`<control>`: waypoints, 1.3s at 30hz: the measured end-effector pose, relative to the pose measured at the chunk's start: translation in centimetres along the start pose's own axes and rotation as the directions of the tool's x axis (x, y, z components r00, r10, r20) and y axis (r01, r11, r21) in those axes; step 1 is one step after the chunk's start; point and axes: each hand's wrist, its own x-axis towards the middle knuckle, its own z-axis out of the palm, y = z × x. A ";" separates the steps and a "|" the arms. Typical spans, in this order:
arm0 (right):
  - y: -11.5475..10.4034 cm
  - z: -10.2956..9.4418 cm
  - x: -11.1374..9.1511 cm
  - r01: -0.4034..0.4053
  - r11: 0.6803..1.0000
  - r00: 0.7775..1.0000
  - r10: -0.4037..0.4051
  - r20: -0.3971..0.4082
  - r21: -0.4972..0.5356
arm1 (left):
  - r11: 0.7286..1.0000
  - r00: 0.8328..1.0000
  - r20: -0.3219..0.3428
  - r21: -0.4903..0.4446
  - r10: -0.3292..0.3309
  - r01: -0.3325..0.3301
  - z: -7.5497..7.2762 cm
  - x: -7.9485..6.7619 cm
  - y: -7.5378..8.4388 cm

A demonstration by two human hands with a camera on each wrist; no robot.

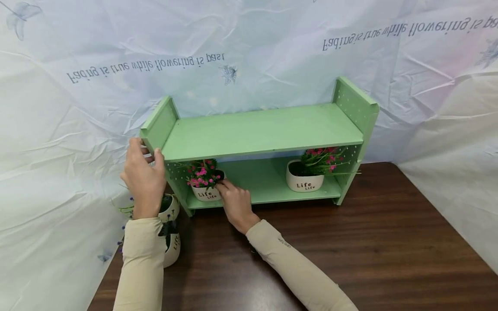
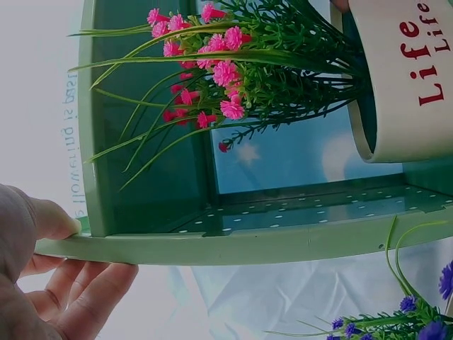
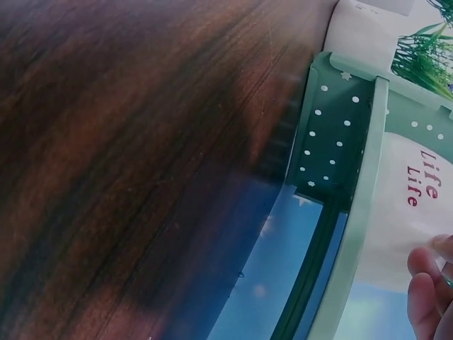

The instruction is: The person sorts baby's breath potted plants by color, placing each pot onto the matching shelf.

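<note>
A two-tier green shelf (image 1: 249,134) stands against the cloth backdrop. My left hand (image 1: 144,181) grips its left side panel by the front edge, thumb on the inner face and fingers on the outer face in the left wrist view. On the lower tier, at the left, sits a white flowerpot (image 1: 205,195) lettered "Life", with pink flowers (image 2: 225,72) and long green blades. My right hand (image 1: 236,203) pinches this pot at its right rim. In the right wrist view, fingers (image 3: 423,304) show beside the pot's white wall.
Another white pot with pink flowers (image 1: 305,183) stands at the lower tier's right end. Left of the shelf, partly hidden by my left arm, are two white pots (image 1: 172,255) near purple flowers (image 2: 432,331). A brown wooden table (image 1: 350,246) lies beneath everything.
</note>
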 end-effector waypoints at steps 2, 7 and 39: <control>0.0 -0.1 0.1 -0.002 1.000 1.000 0.002 0.003 0.002 | 1.000 1.000 -0.003 -0.001 0.003 -0.003 0.0 0.0 0.1; 0.0 -0.4 0.1 -0.014 1.000 1.000 0.014 0.011 0.026 | 1.000 1.000 -0.003 0.000 -0.002 0.002 -0.1 0.1 0.2; 1.8 -6.4 -0.1 -0.028 0.993 0.998 0.022 0.056 0.111 | 0.999 1.000 0.017 -0.031 0.005 -0.005 -0.3 -0.4 0.0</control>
